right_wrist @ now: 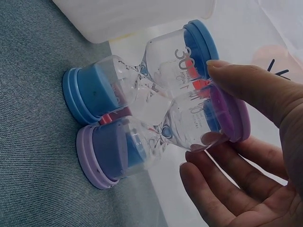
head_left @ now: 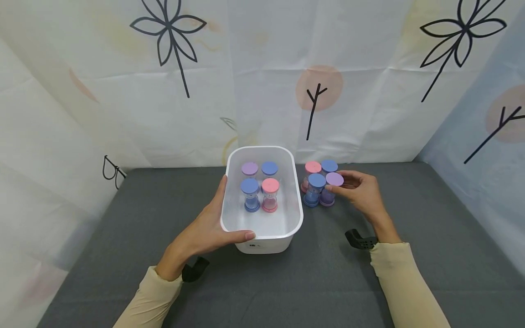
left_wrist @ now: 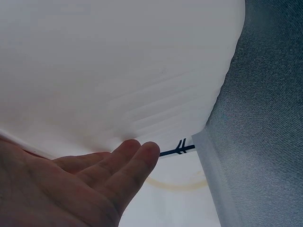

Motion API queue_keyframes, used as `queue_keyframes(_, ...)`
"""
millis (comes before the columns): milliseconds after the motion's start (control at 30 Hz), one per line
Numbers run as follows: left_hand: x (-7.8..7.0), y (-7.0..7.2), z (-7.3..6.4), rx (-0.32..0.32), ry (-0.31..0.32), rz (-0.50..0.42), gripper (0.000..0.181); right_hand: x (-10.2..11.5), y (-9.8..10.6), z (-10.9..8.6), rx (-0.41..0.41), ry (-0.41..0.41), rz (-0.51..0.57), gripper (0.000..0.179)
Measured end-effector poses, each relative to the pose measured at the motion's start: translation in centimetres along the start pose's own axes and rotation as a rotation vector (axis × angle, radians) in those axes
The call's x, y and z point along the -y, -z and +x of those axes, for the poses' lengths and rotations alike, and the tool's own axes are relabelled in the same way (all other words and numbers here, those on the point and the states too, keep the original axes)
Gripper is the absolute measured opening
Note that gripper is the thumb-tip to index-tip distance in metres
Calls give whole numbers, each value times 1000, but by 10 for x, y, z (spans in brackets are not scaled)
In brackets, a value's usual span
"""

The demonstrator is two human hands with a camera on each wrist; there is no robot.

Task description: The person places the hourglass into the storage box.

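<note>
A purple-capped hourglass (head_left: 334, 179) stands on the grey table (head_left: 311, 287), its cap pinched by the right hand (head_left: 364, 192). Three more hourglasses (head_left: 316, 181) cluster beside it; four others (head_left: 249, 186) stand inside the white bin (head_left: 264, 247), suggesting a half-finished transfer. The left hand (head_left: 207, 228) steadies the bin, fingers straight.

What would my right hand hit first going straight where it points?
Your right hand would first meet the purple-topped hourglass at its fingers, then probably the blue-topped one beside it, though depth is unclear.
</note>
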State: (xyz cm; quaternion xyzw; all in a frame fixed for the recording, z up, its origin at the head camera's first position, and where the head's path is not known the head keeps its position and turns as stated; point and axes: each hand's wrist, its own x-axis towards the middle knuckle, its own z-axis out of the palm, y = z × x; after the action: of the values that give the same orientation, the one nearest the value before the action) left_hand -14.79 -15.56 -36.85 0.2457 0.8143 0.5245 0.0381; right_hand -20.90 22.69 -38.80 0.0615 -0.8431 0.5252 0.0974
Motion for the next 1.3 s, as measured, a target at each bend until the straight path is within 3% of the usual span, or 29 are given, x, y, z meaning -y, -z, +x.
queue_keyframes(867, 1, 0, 0, 6, 7, -21, 133, 2, 2, 0, -6, -5, -11, 50)
queue_keyframes(1300, 1, 0, 0, 4, 1, -8, 133, 25, 20, -6, -54, -42, -40, 54)
